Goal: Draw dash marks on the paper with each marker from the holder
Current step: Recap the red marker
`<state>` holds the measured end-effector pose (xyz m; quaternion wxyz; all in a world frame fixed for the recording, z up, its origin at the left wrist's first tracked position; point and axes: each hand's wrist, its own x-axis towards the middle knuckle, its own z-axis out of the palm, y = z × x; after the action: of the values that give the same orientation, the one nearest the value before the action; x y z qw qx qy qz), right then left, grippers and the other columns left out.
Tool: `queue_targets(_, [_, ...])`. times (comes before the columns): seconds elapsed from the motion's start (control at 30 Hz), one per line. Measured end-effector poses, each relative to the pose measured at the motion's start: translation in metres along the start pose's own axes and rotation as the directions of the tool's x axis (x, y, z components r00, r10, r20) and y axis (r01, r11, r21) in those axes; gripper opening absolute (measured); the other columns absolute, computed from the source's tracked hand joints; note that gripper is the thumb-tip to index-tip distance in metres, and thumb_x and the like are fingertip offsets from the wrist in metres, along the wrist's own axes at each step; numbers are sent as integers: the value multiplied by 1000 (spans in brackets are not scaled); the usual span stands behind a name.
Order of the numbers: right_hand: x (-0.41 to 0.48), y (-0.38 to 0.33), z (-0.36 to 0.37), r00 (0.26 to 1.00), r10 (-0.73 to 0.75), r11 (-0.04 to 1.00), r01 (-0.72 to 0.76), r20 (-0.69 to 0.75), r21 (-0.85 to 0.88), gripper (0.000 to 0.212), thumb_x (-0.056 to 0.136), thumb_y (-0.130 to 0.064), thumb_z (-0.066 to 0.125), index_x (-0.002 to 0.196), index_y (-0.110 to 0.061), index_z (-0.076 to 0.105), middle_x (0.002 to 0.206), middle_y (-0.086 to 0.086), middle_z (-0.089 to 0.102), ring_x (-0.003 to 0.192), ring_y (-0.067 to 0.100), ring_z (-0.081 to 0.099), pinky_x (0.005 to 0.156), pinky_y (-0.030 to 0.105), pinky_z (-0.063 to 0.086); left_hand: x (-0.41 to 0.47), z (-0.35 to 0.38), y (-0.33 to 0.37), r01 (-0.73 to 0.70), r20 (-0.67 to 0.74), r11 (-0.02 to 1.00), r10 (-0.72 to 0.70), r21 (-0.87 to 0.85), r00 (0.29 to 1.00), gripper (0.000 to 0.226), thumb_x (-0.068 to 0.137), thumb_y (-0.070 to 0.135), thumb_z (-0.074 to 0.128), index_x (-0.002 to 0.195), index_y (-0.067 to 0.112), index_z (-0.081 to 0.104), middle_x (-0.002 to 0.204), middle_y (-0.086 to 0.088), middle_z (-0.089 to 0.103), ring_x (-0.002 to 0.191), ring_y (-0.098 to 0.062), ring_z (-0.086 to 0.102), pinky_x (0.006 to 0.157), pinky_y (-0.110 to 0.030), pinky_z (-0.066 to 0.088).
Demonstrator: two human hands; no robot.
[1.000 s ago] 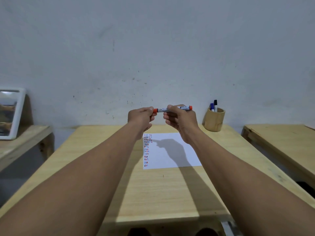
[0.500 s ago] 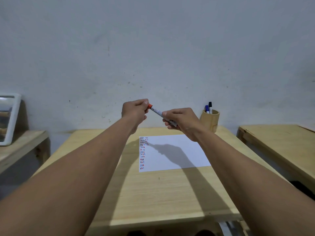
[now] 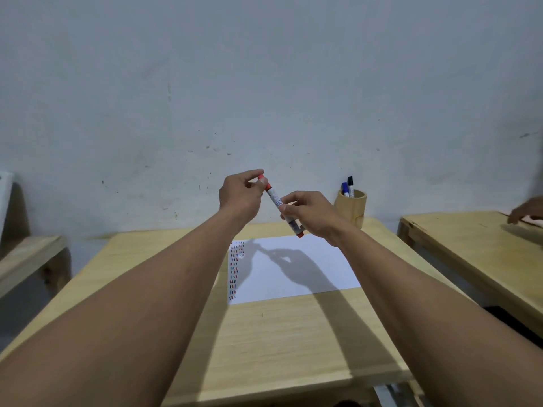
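Head view. Red marker [image 3: 281,206]: held in the air above the far edge of the table [image 3: 293,333], tilted, upper end to the left. Its red cap end is pinched by the left hand [image 3: 239,195]; its white printed barrel is gripped by the right hand [image 3: 311,214], the red lower end showing below the fingers. Paper [image 3: 296,268]: laid flat near the far edge, dash marks ranged along its left edge. Holder [image 3: 351,207]: set at the far right corner, a blue and a black marker standing inside.
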<state>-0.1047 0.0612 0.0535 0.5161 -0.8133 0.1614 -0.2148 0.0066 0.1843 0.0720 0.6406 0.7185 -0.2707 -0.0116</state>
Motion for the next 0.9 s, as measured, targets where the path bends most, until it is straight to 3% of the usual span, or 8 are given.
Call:
queue_targets(0.1, [2, 2, -10, 999, 11, 1000, -11, -47, -10, 16, 100, -13, 60, 112, -8, 68, 95, 10, 72, 79, 14, 65, 63, 28, 50, 2, 14, 5, 16, 43, 1000, -15, -25, 999, 24, 98, 34, 56, 111, 24, 73, 95, 6, 75, 93, -17, 70, 92, -40, 55])
queue_targets(0.17, [5, 6, -22, 994, 27, 999, -26, -104, 19, 8, 98, -12, 60, 103, -13, 67, 103, 13, 74, 88, 20, 65, 70, 33, 51, 3, 25, 5, 50, 67, 998, -49, -27, 997, 31, 100, 37, 51, 118, 21, 70, 96, 6, 75, 89, -14, 68, 94, -40, 54])
queue_targets(0.27, [11, 14, -44, 981, 51, 998, -44, -185, 42, 2, 95, -15, 65, 95, -14, 67, 102, 11, 74, 87, 19, 65, 71, 32, 50, 7, 44, -2, 54, 81, 998, -57, 35, 995, 31, 99, 37, 49, 115, 21, 71, 95, 8, 75, 96, -18, 67, 96, -43, 53])
queue_targets(0.4, [24, 23, -75, 954, 60, 998, -56, -294, 23, 19, 89, -14, 72, 104, -3, 69, 89, 5, 68, 78, 18, 63, 66, 32, 48, 13, 75, -17, 7, 114, 990, -23, 140, 993, 24, 99, 35, 48, 98, 27, 70, 96, 5, 74, 97, -22, 68, 94, -41, 53])
queue_targets(0.5, [38, 29, -99, 936, 12, 998, -31, -351, -49, 20, 87, -15, 71, 106, -10, 71, 86, 1, 68, 77, 17, 64, 74, 36, 52, 17, 102, -24, -38, 159, 973, 2, 229, 987, 28, 100, 34, 49, 112, 21, 71, 106, 1, 73, 103, -23, 66, 95, -34, 49])
queue_targets(0.6, [53, 35, -119, 927, 0, 995, -39, -375, -95, 20, 85, -15, 65, 104, -16, 70, 87, 4, 73, 73, 18, 67, 76, 40, 56, 22, 130, -28, -62, 214, 955, -2, 291, 977, 39, 98, 37, 56, 133, 20, 61, 112, 1, 68, 101, -18, 60, 86, -25, 41])
queue_targets(0.8, [83, 44, -155, 851, -57, 978, -56, -522, -199, 12, 94, -22, 62, 105, -17, 65, 90, 1, 69, 72, 12, 66, 62, 28, 47, 41, 191, -44, -110, 343, 940, -8, 322, 939, 73, 87, 37, 74, 149, 18, 42, 138, -8, 58, 122, -24, 57, 101, -39, 48])
queue_targets(0.9, [96, 52, -165, 818, -94, 972, -47, -567, -230, 13, 96, -24, 64, 107, -17, 65, 96, 0, 70, 75, 8, 67, 68, 30, 55, 49, 215, -54, -112, 360, 927, -26, 357, 933, 92, 79, 39, 81, 154, 18, 32, 148, -8, 49, 132, -27, 50, 106, -42, 45])
